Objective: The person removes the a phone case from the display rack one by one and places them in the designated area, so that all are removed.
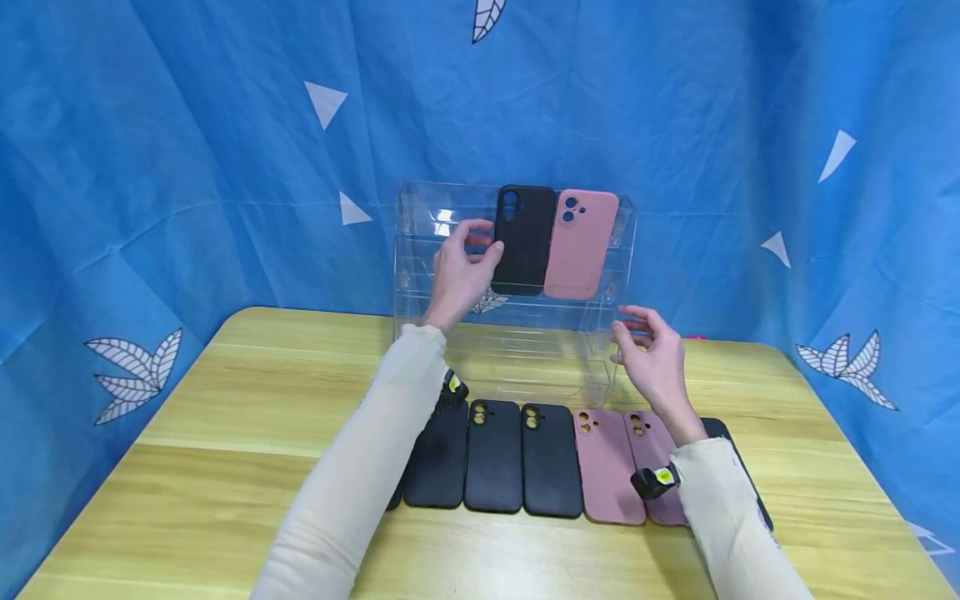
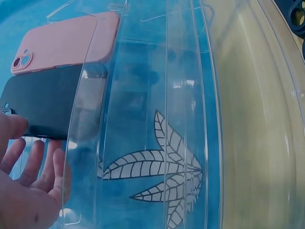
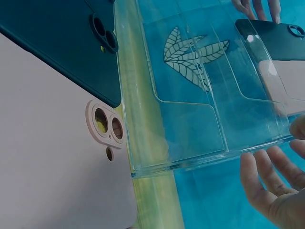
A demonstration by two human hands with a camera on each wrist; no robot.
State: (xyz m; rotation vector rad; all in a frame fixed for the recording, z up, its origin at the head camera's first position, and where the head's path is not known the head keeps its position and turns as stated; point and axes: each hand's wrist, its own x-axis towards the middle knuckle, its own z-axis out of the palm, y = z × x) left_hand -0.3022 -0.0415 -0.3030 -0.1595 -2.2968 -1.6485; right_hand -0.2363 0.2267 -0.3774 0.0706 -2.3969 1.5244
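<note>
A black phone case (image 1: 525, 242) and a pink phone case (image 1: 582, 246) stand side by side in the top tier of a clear acrylic display rack (image 1: 517, 342). At the black case's left edge is my left hand (image 1: 461, 271), its fingers loosely bent and its fingertips right at that edge. The left wrist view shows the thumb (image 2: 16, 126) overlapping the case's side, with the other fingers spread below. My right hand (image 1: 654, 354) hovers by the rack's lower right side, fingers loosely bent and holding nothing. In the right wrist view its fingertips are close to the rack's clear edge.
On the wooden table (image 1: 225, 467), a row of phone cases lies in front of the rack: several black ones (image 1: 493, 458), two pink ones (image 1: 611, 467), and another black one (image 1: 720, 429) partly under the right forearm. A blue patterned curtain (image 1: 247, 167) hangs behind.
</note>
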